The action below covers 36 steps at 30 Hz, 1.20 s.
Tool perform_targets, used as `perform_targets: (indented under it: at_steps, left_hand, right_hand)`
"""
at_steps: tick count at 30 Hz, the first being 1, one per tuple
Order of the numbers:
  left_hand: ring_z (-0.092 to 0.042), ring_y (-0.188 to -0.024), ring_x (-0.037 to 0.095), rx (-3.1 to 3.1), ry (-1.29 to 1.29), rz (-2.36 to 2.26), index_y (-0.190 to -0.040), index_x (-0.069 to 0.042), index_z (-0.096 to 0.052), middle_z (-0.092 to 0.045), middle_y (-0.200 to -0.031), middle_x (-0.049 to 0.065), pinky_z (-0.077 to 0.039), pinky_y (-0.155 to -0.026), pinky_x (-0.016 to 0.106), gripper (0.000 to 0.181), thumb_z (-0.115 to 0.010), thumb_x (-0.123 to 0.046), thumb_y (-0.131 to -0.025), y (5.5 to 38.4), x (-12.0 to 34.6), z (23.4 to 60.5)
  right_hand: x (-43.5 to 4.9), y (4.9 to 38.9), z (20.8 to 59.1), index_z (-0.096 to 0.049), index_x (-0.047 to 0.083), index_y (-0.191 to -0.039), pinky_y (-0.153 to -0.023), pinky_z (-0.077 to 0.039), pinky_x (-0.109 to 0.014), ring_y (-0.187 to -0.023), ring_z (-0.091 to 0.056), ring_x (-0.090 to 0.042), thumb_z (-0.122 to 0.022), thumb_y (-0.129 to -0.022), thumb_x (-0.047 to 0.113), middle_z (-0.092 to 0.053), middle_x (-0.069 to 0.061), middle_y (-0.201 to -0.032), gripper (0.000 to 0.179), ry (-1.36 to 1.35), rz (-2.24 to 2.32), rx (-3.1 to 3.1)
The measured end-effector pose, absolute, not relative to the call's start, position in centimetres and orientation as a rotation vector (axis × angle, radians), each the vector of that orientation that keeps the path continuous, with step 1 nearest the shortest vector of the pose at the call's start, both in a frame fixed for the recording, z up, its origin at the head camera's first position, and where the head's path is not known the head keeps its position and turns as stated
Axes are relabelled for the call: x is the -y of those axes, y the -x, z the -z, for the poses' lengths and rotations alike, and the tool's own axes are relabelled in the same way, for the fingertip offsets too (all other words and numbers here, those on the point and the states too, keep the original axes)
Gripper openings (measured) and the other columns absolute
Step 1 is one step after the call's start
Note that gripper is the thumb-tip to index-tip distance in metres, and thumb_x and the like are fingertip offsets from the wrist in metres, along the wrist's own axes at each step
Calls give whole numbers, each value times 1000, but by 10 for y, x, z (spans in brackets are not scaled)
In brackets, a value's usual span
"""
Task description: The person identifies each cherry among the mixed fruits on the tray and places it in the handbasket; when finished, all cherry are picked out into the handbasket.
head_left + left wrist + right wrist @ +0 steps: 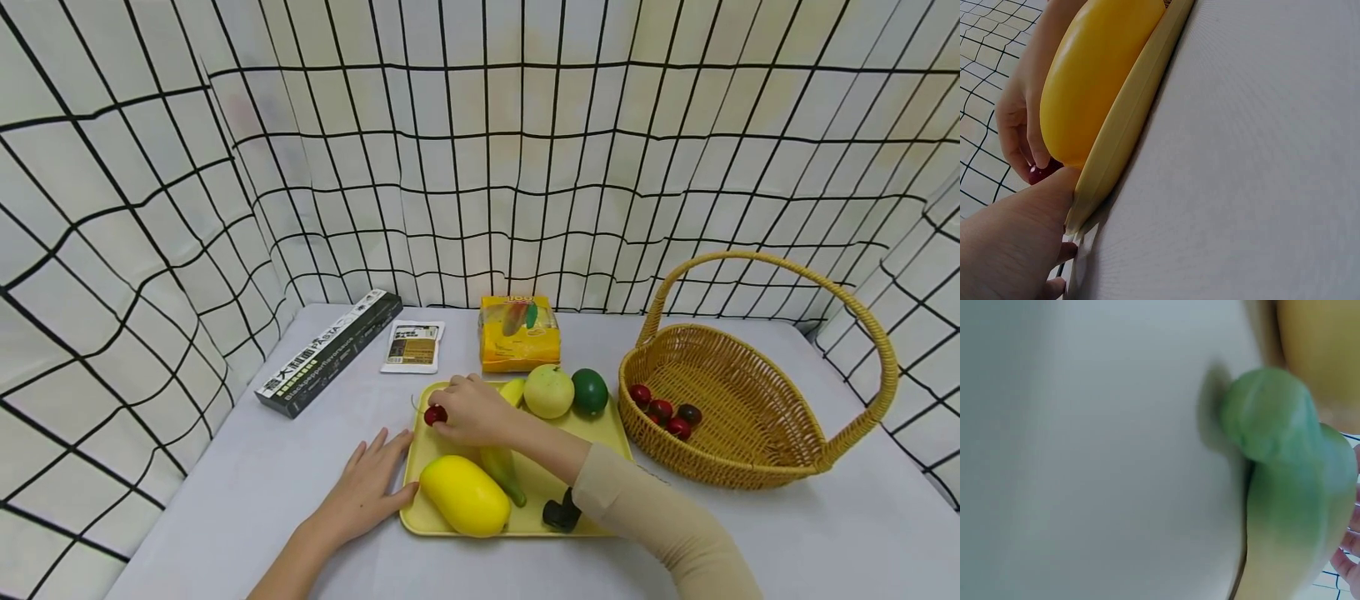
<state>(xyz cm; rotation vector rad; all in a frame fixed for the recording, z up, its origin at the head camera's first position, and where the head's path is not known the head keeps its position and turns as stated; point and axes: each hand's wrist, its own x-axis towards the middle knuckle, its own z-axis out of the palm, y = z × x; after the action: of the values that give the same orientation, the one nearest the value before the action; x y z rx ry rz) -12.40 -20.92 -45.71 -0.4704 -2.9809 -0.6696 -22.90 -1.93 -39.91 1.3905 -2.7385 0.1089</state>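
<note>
My right hand (pixel 476 410) pinches a dark red cherry (pixel 435 414) with a thin stem, over the left part of a yellow tray (pixel 607 431). The left wrist view also shows this cherry (pixel 1044 172) at the right fingertips. Spread out at the tray's left edge, my left hand (pixel 367 483) has its thumb touching the rim. A yellow mango (pixel 465 497) lies at the tray's front left. Behind it is a banana (pixel 504 475), partly hidden under the right forearm; its green tip (pixel 1269 412) fills the right wrist view's middle.
Also on the tray are a pale green round fruit (pixel 549 391) and a dark green fruit (pixel 590 392). A wicker basket (pixel 735 467) with several cherries stands right. Behind the tray are a yellow packet (pixel 519 335), a small sachet (pixel 412 346) and a long pasta box (pixel 330 354).
</note>
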Motion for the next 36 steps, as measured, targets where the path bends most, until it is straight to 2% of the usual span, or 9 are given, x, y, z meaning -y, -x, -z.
perform_targets:
  at_steps: [15,24,36]
  left_hand:
    - [-24,-132,38,2988,457,670,-138,-6,-38,-40,-141,12,-12,-105,58,67,-61,-37,-84,124,209,458]
    - [-24,-133,38,2999,452,683,-138,-6,-38,-40,-140,12,-12,-105,59,67,-62,-36,-84,125,209,457]
    - [-24,-133,38,2986,462,678,-138,-6,-38,-40,-140,12,-12,-106,58,67,-62,-36,-84,126,210,459]
  right_hand:
    - [-2,220,387,-65,15,-109,-71,-40,-24,-80,-50,-11,-60,-86,35,-65,5,-90,31,-1381,-253,2634]
    - [-19,213,380,-65,14,-108,-76,-40,-27,-84,-50,-11,-62,-85,31,-65,6,-91,28,-1318,-375,2638]
    - [-43,207,373,-64,13,-109,-79,-40,-30,-90,-51,-14,-58,-88,34,-65,6,-94,30,-1187,-441,2657]
